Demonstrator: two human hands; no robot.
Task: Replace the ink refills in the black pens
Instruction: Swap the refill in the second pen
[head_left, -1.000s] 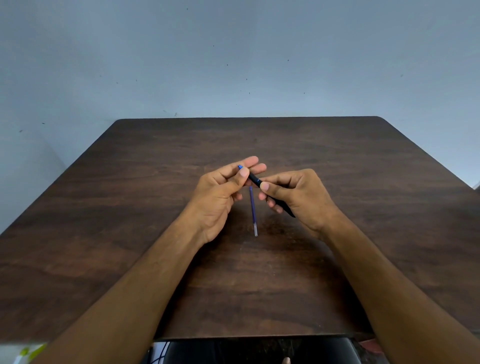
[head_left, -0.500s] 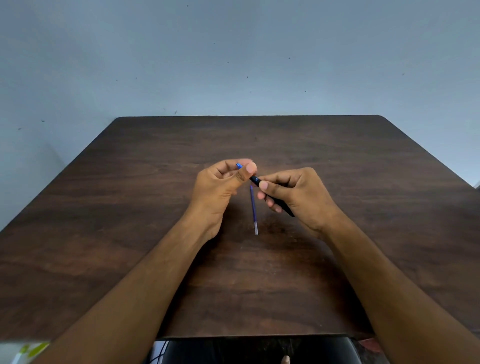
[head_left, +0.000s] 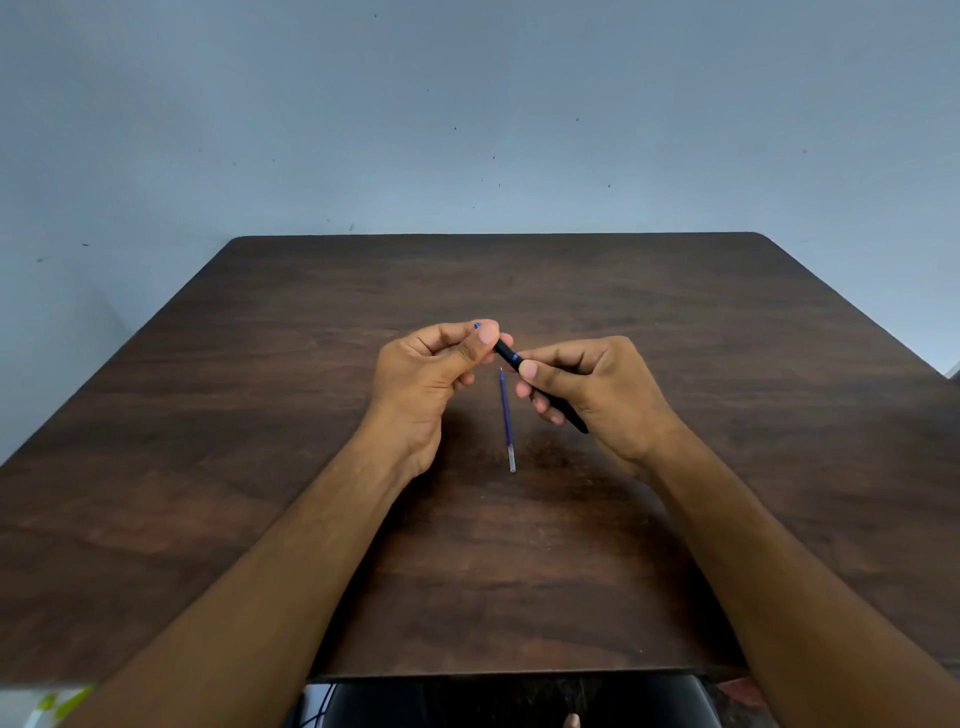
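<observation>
Black pen (head_left: 550, 397): held above table (head_left: 260, 415), right hand (head_left: 592, 395) gripping barrel, left hand (head_left: 436, 364) pinching tip end. Loose refill (head_left: 506, 421): flat on table between hands. Step: unscrewing or closing tip, likely; next needs steady twist

Left hand (head_left: 431, 364) fingers now curled tighter.

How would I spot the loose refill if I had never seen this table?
Start from the dark wooden table and go to its middle, where the left hand and right hand hold a black pen. The refill lies flat between the wrists: thin, blue, clear at its near end, untouched.
</observation>
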